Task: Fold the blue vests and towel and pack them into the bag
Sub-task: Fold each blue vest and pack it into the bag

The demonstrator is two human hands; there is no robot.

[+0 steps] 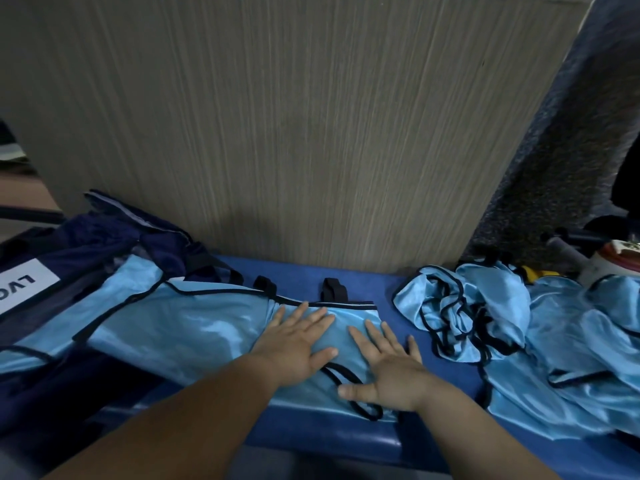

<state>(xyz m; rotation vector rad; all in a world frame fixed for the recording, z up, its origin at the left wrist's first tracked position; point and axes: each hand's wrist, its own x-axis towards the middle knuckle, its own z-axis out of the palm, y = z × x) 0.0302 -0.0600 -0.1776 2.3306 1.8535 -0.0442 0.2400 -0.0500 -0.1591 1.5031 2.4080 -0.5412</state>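
**Wood-grain panel point(294, 133) behind a blue tabletop point(346, 431); two hands flat on one vest**

Behind the padded tabletop stands one upright wood-grain panel, with one speckled grey panel point(554, 150) beside it toward 2 o'clock.

One light-blue vest point(207, 327) with black trim lies spread across the tabletop, reaching from the centre out toward 9 o'clock, where its far end lies over the bag. Two black straps point(265, 284) stick up at its far edge, toward 12 o'clock from the hands.

Both hands press down on this vest, palms flat. The left hand point(294, 348) lies at the centre, its fingers point(313, 318) straight and spread apart, gripping nothing. The right hand point(384, 368) lies just beside it toward 3 o'clock, its fingers point(372, 332) likewise straight and splayed, thumb out toward the left hand. The two hands are near each other but apart.

At 3 o'clock sits one crumpled heap of vests point(519, 323), the same light blue with black edging; how many are in it I cannot tell.

At 9 o'clock is one dark navy bag point(86, 244) carrying one white label point(20, 285) with dark letters, partly cut off by the frame.

One red-and-white object point(620, 258) shows at the far edge near 3 o'clock, too cropped to tell what it is.
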